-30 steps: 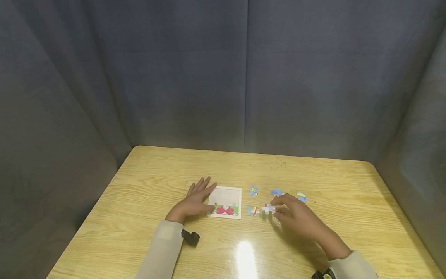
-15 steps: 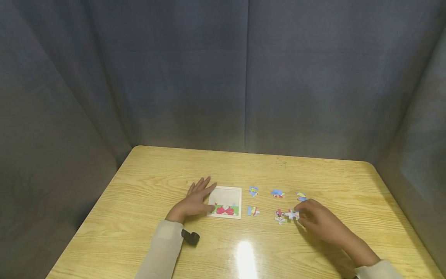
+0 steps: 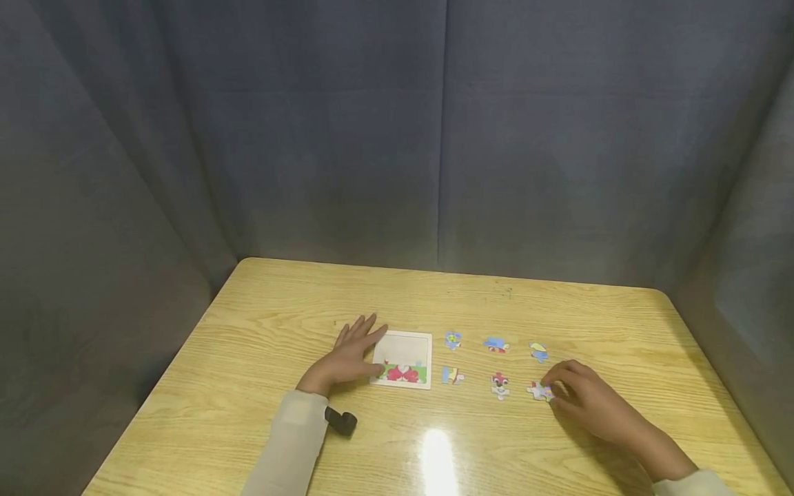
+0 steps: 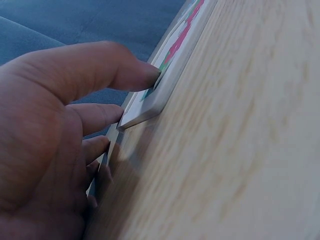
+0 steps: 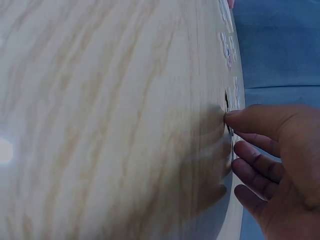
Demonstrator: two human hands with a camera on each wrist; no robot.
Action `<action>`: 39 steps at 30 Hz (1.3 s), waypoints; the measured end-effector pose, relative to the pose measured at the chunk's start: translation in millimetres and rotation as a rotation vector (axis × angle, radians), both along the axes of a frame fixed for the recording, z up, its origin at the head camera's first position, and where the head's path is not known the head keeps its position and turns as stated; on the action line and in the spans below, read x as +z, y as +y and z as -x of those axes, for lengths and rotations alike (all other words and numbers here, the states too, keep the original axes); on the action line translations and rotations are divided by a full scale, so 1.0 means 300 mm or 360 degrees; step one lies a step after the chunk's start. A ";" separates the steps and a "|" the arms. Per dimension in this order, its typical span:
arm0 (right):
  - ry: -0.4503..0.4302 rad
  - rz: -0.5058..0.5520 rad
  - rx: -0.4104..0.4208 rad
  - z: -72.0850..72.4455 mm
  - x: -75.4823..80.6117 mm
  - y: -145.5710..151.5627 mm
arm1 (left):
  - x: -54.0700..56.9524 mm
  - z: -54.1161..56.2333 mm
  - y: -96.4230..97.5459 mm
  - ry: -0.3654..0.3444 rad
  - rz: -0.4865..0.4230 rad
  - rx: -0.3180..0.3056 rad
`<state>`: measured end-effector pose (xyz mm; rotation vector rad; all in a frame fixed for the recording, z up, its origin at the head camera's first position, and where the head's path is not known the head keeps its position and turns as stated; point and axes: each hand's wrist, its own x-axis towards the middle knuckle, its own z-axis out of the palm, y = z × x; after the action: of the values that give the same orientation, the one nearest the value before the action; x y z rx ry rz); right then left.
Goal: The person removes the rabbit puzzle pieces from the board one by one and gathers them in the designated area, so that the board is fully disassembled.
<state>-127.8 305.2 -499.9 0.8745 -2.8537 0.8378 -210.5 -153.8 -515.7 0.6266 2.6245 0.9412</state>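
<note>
In the head view, a white-framed puzzle board (image 3: 400,346) lies flat, with a strip of green and red picture along its near side. My left hand (image 3: 347,358) rests at the board's left side, fingers spread and straight. Its thumb (image 4: 145,76) presses on the near left corner in the left wrist view. Between thumb and index finger, my right hand (image 3: 586,399) pinches a pale jigsaw piece (image 3: 538,390), low over the table on the far right of the loose pieces. The right wrist view shows this piece (image 5: 227,102) almost edge-on; its other fingers are loosely curled.
Several loose jigsaw pieces lie in two rows: a flower piece (image 3: 453,339), a blue and red piece (image 3: 496,344), a yellow and blue piece (image 3: 539,351), a striped piece (image 3: 452,375) and a face piece (image 3: 500,386). Dark curtains (image 3: 434,138) enclose the wooden table (image 3: 310,289).
My right hand has carried the pale jigsaw piece to the right, past the face piece, which is now fully uncovered. My left hand has stayed at the board.
</note>
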 end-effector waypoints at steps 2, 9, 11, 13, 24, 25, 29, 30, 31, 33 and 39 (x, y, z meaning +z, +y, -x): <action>0.0008 -0.0014 0.0000 0.000 -0.006 0.002 | 0.000 0.000 -0.001 -0.0004 0.0008 -0.0002; 0.0012 -0.0005 0.0000 -0.002 -0.012 0.008 | 0.002 0.000 -0.002 -0.0006 -0.0003 -0.0004; 0.0001 0.0003 -0.0007 -0.002 -0.011 0.010 | 0.005 0.001 -0.001 -0.0010 -0.0005 -0.0005; -0.0010 0.0012 -0.0013 -0.002 -0.011 0.011 | 0.007 0.002 0.000 -0.0007 -0.0013 -0.0005; 0.0017 0.0041 -0.0018 -0.007 -0.016 0.022 | 0.005 -0.002 0.000 -0.0001 -0.0021 -0.0011; 0.0016 0.0039 -0.0020 -0.007 -0.015 0.022 | 0.004 -0.002 0.000 0.0004 -0.0023 -0.0010; 0.0004 0.0038 -0.0010 -0.005 -0.013 0.024 | 0.003 -0.003 -0.001 0.0015 -0.0031 -0.0012; -0.0007 0.0037 -0.0009 -0.004 -0.013 0.026 | 0.004 -0.004 -0.001 0.0010 -0.0033 -0.0013; -0.0024 0.0035 -0.0008 -0.003 -0.012 0.027 | 0.005 -0.005 -0.001 0.0005 -0.0035 -0.0013; -0.0060 0.0042 -0.0003 0.000 -0.011 0.032 | 0.008 -0.007 -0.001 -0.0006 -0.0031 -0.0013; -0.0172 0.0103 -0.0033 0.012 -0.008 0.034 | 0.007 -0.005 0.001 0.0003 -0.0029 -0.0007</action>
<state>-131.5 315.3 -502.4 0.8150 -2.9023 0.9988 -208.9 -153.6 -513.5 0.6378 2.6180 0.9646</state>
